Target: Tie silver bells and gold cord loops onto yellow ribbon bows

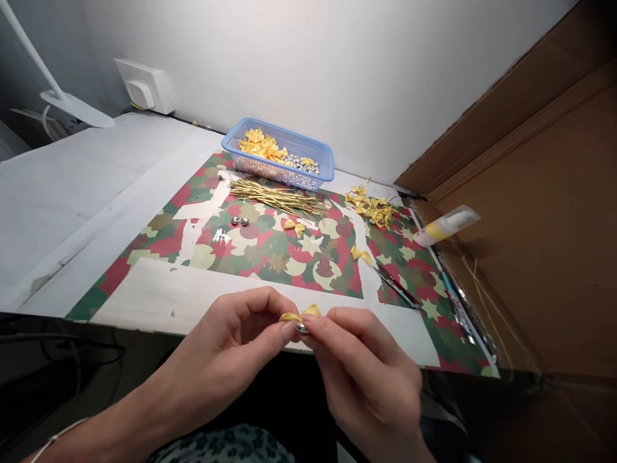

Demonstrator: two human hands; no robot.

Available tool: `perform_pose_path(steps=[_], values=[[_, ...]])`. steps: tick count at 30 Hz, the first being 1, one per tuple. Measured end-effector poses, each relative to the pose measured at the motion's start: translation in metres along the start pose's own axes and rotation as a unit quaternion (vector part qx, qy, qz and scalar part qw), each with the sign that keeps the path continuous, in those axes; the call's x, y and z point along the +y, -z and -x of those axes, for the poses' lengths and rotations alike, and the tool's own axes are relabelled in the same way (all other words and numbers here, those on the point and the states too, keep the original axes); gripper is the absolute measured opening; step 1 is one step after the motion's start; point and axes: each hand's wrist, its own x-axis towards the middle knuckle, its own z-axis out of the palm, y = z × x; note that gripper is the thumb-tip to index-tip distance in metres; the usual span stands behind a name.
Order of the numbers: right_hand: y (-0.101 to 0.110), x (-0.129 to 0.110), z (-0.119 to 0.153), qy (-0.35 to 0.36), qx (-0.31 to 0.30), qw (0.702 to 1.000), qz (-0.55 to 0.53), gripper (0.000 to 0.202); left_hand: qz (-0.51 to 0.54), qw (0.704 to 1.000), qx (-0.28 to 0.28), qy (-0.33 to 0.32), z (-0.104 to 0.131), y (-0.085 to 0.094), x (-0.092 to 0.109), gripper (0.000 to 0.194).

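Note:
Near the table's front edge, my left hand point(241, 341) pinches one side of a small yellow bow point(311, 310). From the right, my right hand point(364, 366) grips the same bow and a shiny silver bell point(301, 328) just below its middle. The fingertips of both hands almost meet around these pieces and hide part of them. Beyond the hands, a loose yellow bow point(295, 227) lies on the patterned paper, and another yellow bow point(360, 255) rests near the tweezers' tip. Two silver bells point(240, 221) sit together at the left.
A blue basket point(328, 161) of bows and bells stands against the wall. Before it lie gold wire ties point(274, 196). Rightward are a bow pile point(371, 207), tweezers point(398, 286), a glue bottle point(446, 225) and a cardboard panel point(540, 193). A white lamp point(77, 109) stands left.

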Motion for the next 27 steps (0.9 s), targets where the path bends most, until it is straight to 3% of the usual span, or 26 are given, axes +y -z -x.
perform_pose_path(steps=[3, 7, 9, 11, 13, 15, 18, 21, 25, 27], values=[[-0.006, 0.006, 0.009, 0.072, 0.036, 0.996, 0.046, 0.063, 0.036, 0.999, -0.018, 0.024, 0.002, 0.004, 0.001, 0.018], [-0.001, 0.011, 0.017, 0.124, -0.03, 0.99, 0.054, 0.067, 0.092, 0.995, -0.021, 0.04, 0.003, 0.008, 0.0, 0.018], [0.002, 0.009, 0.017, 0.117, -0.028, 0.992, 0.03, 0.064, 0.104, 0.993, -0.03, 0.042, 0.003, 0.009, -0.001, 0.02], [0.006, 0.006, 0.014, 0.053, 0.032, 0.998, -0.003, 0.053, 0.087, 0.995, -0.033, 0.043, 0.004, 0.008, -0.002, 0.019], [0.01, 0.005, 0.006, -0.056, 0.075, 0.994, -0.048, 0.036, 0.051, 0.997, -0.03, 0.043, 0.005, 0.007, -0.001, 0.019], [0.012, 0.005, -0.003, -0.159, 0.043, 0.979, -0.122, 0.02, 0.015, 0.999, -0.031, 0.039, 0.006, 0.006, 0.0, 0.021], [0.009, 0.006, -0.014, -0.252, -0.058, 0.935, -0.242, 0.02, -0.02, 0.999, -0.031, 0.027, 0.007, 0.005, 0.002, 0.025], [0.002, 0.005, -0.017, -0.287, -0.093, 0.912, -0.279, 0.024, -0.036, 0.999, -0.025, 0.016, 0.008, 0.004, 0.0, 0.025], [-0.006, 0.001, -0.01, -0.286, -0.075, 0.92, -0.256, 0.025, 0.016, 1.0, -0.001, -0.022, 0.009, 0.002, -0.009, 0.011], [-0.007, -0.001, -0.007, -0.279, -0.058, 0.928, -0.24, 0.025, 0.044, 0.998, 0.008, -0.04, 0.01, 0.0, -0.014, 0.015]])
